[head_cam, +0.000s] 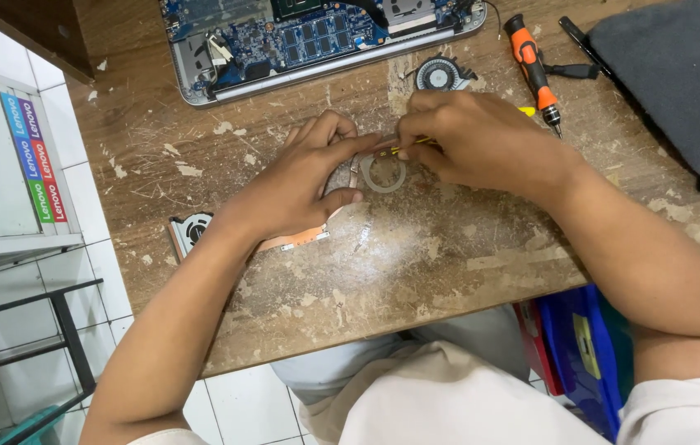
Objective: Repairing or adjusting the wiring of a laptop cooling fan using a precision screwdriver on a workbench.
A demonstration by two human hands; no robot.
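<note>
While left hand (305,177) pinches the thin, bendy-looking metal bracket (383,173) by its edge, right hand (469,136) pinches a yellow tool (412,146) touching the bracket.

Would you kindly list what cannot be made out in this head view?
- Tool tip: the thin yellow tool in the right hand is mostly covered by its fingers.
- Copper heat pipe: the left hand hides its middle.
- Opened laptop: cut off by the top edge.
- Round metal bracket: details too small.
</note>
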